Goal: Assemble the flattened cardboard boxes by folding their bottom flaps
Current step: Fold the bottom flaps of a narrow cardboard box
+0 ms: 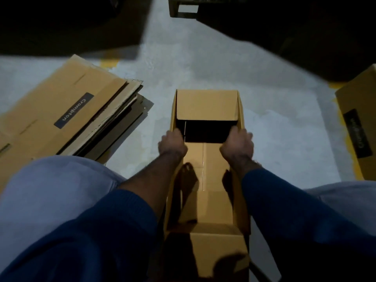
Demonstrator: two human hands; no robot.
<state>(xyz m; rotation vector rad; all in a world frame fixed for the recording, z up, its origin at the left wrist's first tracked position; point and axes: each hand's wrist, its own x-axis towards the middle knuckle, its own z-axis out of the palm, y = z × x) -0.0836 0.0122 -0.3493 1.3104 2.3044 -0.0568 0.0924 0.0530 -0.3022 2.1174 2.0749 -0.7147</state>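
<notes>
Head view: box (205, 159) between left hand (172, 142) and right hand (238, 144).

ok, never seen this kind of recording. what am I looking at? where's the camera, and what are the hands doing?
There is no robot here. A person works with two bare hands, and the single picture comes from a wide-angle camera worn on their head, looking forward and down. That is why you see their arms in blue sleeves reaching away from you.

Between the knees, a long cardboard box stands open on the grey floor. The left hand grips the top edge of its left wall and the right hand grips the right wall. The flaps at the far and near ends look folded inward, but the light is dim, so I cannot be certain.

On the left lies a stack of flattened cardboard boxes, the top one printed "Crompton". A second cardboard box shows at the right edge.
</notes>
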